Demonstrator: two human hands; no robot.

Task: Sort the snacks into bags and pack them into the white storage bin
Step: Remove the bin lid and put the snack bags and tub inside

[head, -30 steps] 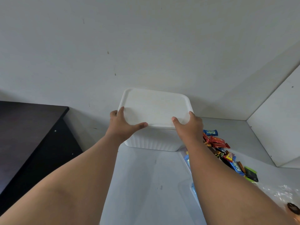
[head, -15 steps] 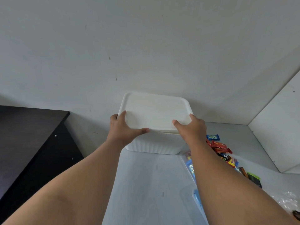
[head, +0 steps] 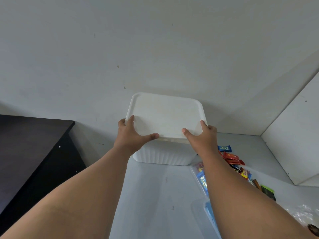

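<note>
At frame centre, the left hand (head: 133,135) and right hand (head: 202,138) grip the near corners of the flat white plastic lid (head: 165,114), fingers (head: 131,119) curled round its edges, likely to open the ribbed white plastic storage bin (head: 164,156). Colourful wrapped snacks (head: 232,158) wait at lower right.

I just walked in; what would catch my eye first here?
The left hand and right hand grip the near corners of a white lid atop the ribbed bin, mid-frame against the wall. To its right, bright snacks lie heaped on the grey table; a dark desk stands at left.
</note>
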